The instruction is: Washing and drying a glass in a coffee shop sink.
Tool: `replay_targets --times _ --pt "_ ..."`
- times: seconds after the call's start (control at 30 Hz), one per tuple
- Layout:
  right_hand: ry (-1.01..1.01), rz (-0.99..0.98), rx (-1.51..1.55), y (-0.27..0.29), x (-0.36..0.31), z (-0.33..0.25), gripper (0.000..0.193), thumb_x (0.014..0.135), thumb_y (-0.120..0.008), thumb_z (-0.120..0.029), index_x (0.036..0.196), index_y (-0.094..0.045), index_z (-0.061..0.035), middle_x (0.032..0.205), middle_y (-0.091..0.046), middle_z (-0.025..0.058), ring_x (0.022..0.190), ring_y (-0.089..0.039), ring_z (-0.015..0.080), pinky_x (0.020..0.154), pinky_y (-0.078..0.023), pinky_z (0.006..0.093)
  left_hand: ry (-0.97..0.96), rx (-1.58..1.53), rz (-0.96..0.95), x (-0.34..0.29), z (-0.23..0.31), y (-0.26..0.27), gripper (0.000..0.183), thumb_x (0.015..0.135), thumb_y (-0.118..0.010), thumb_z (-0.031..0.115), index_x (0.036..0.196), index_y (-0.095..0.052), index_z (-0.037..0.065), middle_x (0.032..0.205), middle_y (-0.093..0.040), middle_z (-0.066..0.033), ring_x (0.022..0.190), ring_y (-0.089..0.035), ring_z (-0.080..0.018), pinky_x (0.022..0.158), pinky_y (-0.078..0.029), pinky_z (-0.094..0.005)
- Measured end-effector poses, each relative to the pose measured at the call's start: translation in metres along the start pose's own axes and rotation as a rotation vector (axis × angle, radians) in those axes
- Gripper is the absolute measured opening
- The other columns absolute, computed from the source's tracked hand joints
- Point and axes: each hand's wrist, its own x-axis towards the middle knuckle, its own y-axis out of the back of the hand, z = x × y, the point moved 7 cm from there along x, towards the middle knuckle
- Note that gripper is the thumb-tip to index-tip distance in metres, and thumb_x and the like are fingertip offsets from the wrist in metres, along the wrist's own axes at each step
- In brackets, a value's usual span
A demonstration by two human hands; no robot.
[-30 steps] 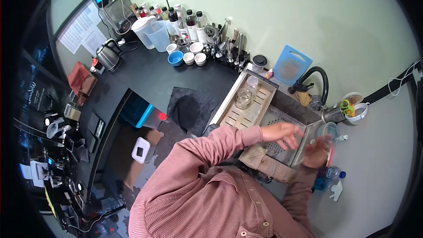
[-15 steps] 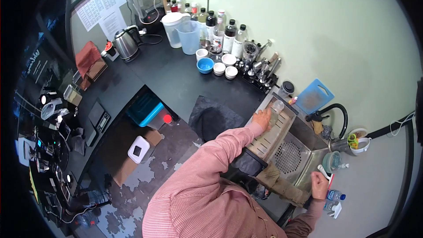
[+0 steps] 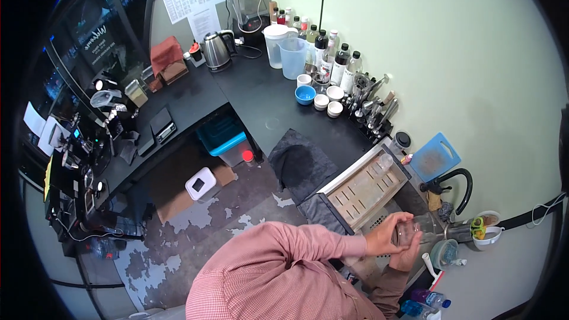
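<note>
Over the sink (image 3: 409, 194) I hold a clear glass (image 3: 408, 232) between both hands. My left hand (image 3: 383, 236) wraps its near left side, thumb and fingers closed around it. My right hand (image 3: 406, 255) cups it from below and the right, fingers curled against the clear wall. Part of the glass is hidden by my fingers, and its far end blends with the metal behind it. Just left of the sink lies a slotted draining tray (image 3: 357, 194), with another clear cup (image 3: 384, 163) at its far end.
A black curved tap (image 3: 468, 186) rises behind the sink beside a blue cutting board (image 3: 435, 157). To the right stand a white-handled squeegee (image 3: 430, 265) and bottles (image 3: 435, 300). A dark cloth mat (image 3: 299, 163) lies on the counter left of the tray; bowls (image 3: 305, 95) sit farther back.
My left hand has left the tray and come right and nearer, now holding the glass. My right hand has moved left to meet it. The view has shifted.
</note>
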Motion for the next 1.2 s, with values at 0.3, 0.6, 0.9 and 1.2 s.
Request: replay_targets --times 0.3,0.6,0.9,1.2 --pt "-0.48 0.217 0.015 0.124 0.03 0.035 0.087 0.092 -0.075 -0.029 0.159 -0.021 -0.0095 0.139 -0.054 0.0172 0.124 -0.059 0.0314 0.105 -0.051 0.0405 0.284 0.475 -0.234 -0.048 -0.087 -0.039 0.08 0.096 -0.066 0.047 0.152 -0.029 0.002 0.156 -0.033 -0.0259 0.146 -0.032 -0.0443 0.12 -0.029 -0.0469" --pt "-0.857 -1.15 0.64 -0.101 -0.063 0.075 0.089 0.091 -0.076 -0.037 0.16 -0.023 -0.0171 0.143 -0.052 0.0185 0.12 -0.063 0.0353 0.102 -0.05 0.0574 0.63 -0.968 0.094 -0.118 0.037 0.043 0.101 0.092 -0.017 0.086 0.146 -0.047 0.007 0.136 -0.059 -0.0145 0.072 -0.068 -0.0143 0.071 -0.061 -0.0366" --pt "-1.248 -1.737 0.753 -0.349 -0.226 0.159 0.09 0.065 -0.091 -0.055 0.14 -0.053 -0.0243 0.149 -0.044 0.0183 0.106 -0.063 0.0532 0.078 -0.062 0.0563 0.029 -0.794 0.773 -0.272 0.211 0.208 0.088 0.101 -0.024 0.074 0.126 -0.061 -0.002 0.12 -0.068 -0.0101 0.107 -0.068 -0.0153 0.092 -0.056 -0.0285" --pt "-0.814 -1.726 -0.025 -0.494 -0.437 0.268 0.086 0.088 -0.075 -0.008 0.157 -0.023 -0.0095 0.147 -0.046 0.0173 0.127 -0.054 0.0249 0.101 -0.052 0.0411 -0.219 0.067 1.426 -0.545 0.314 0.322 0.083 0.101 -0.026 0.073 0.146 -0.043 0.005 0.133 -0.06 -0.0098 0.115 -0.064 -0.0185 0.097 -0.052 -0.0329"
